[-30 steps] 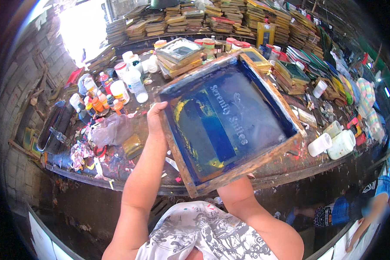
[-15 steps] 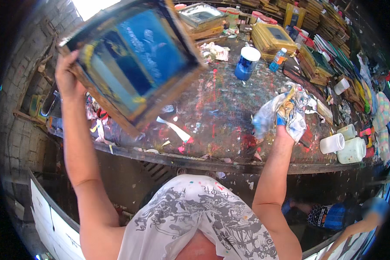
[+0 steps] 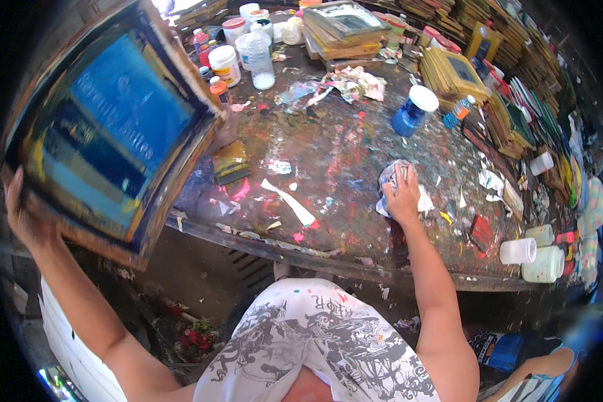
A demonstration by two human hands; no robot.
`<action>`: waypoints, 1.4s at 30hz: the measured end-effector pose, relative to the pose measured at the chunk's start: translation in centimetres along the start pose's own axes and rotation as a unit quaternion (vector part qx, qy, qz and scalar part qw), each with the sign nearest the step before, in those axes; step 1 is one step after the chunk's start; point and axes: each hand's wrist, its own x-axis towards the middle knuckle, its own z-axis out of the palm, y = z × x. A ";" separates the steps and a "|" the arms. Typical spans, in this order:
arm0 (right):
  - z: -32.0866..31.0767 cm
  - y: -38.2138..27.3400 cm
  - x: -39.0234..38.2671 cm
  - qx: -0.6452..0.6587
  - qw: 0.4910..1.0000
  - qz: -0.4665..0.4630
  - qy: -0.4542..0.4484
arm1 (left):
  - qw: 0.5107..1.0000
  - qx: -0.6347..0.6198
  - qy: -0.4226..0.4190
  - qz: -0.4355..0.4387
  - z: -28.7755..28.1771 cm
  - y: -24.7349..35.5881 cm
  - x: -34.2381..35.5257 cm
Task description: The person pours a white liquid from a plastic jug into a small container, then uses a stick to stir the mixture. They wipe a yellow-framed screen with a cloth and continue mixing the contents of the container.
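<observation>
My left hand point(image 3: 30, 218) grips the lower left edge of a wooden screen-printing frame point(image 3: 43, 224), holding it tilted in the air beyond the table's left front edge. Blue, grey and yellow ink stains its mesh point(image 3: 130, 100), where pale lettering shows. On the paint-stained table point(image 3: 342, 201), my right hand point(image 3: 403, 193) is closed over a crumpled, stained rag point(image 3: 385, 182), pressing it against the surface. A tub with blue paint point(image 3: 409, 120) stands beyond that hand. Behind the frame's right edge, a dark shape point(image 3: 226, 132) is partly hidden; I cannot tell what it is.
Tubs and a clear bottle point(image 3: 260, 63) stand at the back left. Stacked frames point(image 3: 449, 77) line the back right, near a small bottle point(image 3: 458, 112). Scrap cloth point(image 3: 355, 84) lies behind. White containers point(image 3: 543, 263) stand at the right edge. Another person's arm point(image 3: 539, 368) shows lower right.
The frame has swung left and lower with my left hand. My right hand has moved slightly left and brought the loosely hanging rag down, bunched, onto the table. My view has shifted left.
</observation>
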 end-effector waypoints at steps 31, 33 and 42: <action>-7.0 11.7 -9.4 -0.113 0.990 0.079 0.025 | 0.684 0.175 -0.591 0.389 35.4 -10.4 -27.6; -7.2 11.8 -9.6 -0.110 0.990 0.087 0.010 | 0.627 0.172 -0.652 0.391 36.4 -13.9 -32.7; -9.0 11.8 -10.5 -0.036 0.997 0.066 -0.033 | 0.489 0.328 -0.620 0.518 38.3 -23.3 -41.0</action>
